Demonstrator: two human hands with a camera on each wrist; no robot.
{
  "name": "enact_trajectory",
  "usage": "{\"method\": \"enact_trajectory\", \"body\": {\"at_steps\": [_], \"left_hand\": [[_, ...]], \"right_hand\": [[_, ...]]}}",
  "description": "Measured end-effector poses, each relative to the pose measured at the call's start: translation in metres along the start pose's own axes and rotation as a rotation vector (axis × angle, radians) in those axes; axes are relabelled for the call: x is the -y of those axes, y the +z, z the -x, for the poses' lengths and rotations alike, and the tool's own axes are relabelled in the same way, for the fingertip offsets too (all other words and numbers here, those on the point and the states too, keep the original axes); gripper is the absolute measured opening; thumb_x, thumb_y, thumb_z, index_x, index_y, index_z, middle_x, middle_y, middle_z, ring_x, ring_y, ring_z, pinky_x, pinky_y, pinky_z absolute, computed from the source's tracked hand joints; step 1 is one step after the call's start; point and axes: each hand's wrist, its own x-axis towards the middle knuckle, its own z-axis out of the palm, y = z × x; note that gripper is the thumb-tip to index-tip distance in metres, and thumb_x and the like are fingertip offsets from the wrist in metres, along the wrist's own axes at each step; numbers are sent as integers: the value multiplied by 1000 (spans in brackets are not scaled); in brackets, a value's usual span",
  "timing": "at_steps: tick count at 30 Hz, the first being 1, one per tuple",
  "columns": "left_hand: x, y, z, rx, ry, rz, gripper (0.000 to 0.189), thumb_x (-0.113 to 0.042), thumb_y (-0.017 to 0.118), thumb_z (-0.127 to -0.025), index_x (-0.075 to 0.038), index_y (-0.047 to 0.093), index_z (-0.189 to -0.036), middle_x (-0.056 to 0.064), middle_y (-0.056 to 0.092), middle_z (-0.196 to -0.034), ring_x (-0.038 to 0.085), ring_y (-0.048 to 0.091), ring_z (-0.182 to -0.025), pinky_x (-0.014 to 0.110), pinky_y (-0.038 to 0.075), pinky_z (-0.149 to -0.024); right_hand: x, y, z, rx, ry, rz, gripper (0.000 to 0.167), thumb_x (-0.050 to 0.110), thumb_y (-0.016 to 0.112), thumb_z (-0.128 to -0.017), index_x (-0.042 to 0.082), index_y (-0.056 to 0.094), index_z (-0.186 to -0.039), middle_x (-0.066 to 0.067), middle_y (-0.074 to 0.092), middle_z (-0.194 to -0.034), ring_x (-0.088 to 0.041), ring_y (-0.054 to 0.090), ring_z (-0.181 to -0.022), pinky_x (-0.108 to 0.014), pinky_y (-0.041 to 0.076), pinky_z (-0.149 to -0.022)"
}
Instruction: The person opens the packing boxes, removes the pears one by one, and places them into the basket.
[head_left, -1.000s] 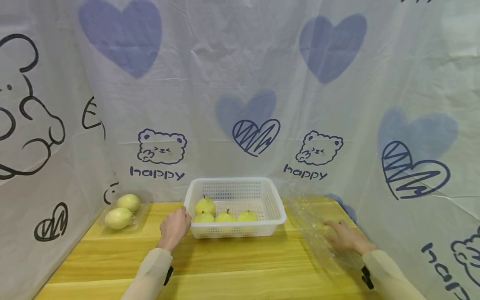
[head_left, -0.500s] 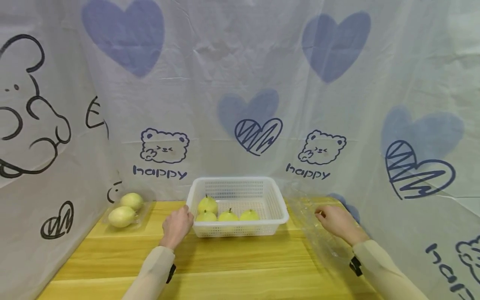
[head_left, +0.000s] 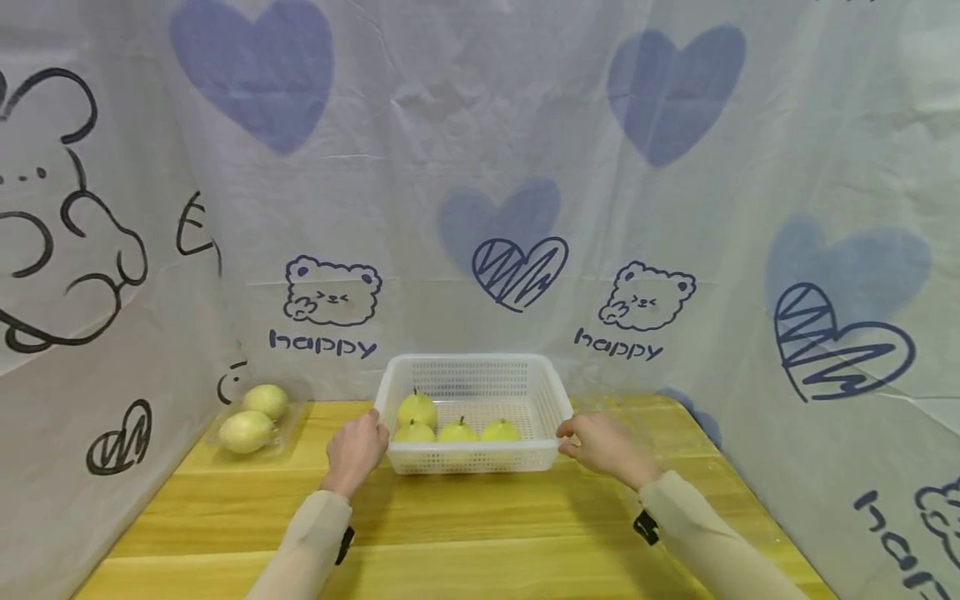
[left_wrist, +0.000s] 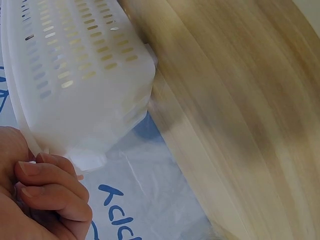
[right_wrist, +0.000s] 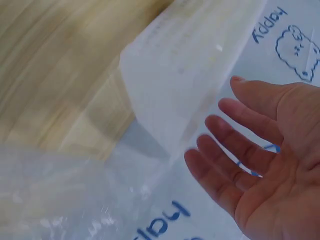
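A white plastic basket [head_left: 472, 457] with slotted walls stands on the wooden table. Inside it sit several yellow-green pears [head_left: 457, 431], stems up on some. My left hand [head_left: 356, 451] holds the basket's left end; in the left wrist view its fingers [left_wrist: 52, 185] curl at the rim. At the other end is my right hand [head_left: 603, 447], close to the right rim. The right wrist view shows that hand's fingers [right_wrist: 235, 150] spread and loosely bent, with a gap between them and the basket wall [right_wrist: 172, 85].
Two pale yellow oval fruits [head_left: 247, 432] lie in clear plastic at the table's back left. Clear plastic film [right_wrist: 60, 195] lies on the right side. A printed white curtain [head_left: 480, 167] hangs close behind and on both sides of the wooden table [head_left: 465, 533].
My right hand has moved left, from over the clear plastic film to the basket's right end. The left hand stays at the left rim, and the basket keeps its place.
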Motion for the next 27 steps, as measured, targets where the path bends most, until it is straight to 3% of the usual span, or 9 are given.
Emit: {"method": "enact_trajectory", "body": {"at_steps": [4,11,18,24,27], "left_hand": [[-1,2,-2,-1,0,17,21,-15,49,-93,-2,64,-103,16,63,-76,25,53,-54,37,39,-43],[-3,4,-3,27,-21,14,25,-16,49,-94,-3,64,-110,17,64,-80,25,53,-56,36,38,-43],[-3,5,-3,12,-6,30,21,-17,49,-95,-4,63,-105,14,61,-76,23,51,-55,35,38,-43],[8,8,-4,0,41,43,25,-22,46,-100,-5,64,-103,9,53,-64,21,47,-51,33,35,-42],[17,9,-4,-5,67,60,34,-26,46,-102,-4,67,-117,16,67,-83,21,53,-58,35,40,-47]], "right_hand": [[7,11,-7,-13,-39,37,17,12,76,-83,3,75,-97,-10,72,-95,-25,67,-85,-40,56,-75],[12,21,-9,-21,64,-3,13,13,77,-83,6,77,-93,-8,75,-94,-17,68,-75,-29,51,-58],[12,24,-7,-60,85,-4,13,13,77,-82,6,77,-93,-11,75,-95,-21,70,-78,-31,54,-60],[13,28,-7,-65,53,15,8,14,75,-85,7,76,-89,-8,74,-89,-19,66,-74,-32,52,-60],[13,30,-8,-67,26,23,7,14,74,-85,8,76,-89,-7,74,-88,-17,65,-73,-31,51,-60]]}}
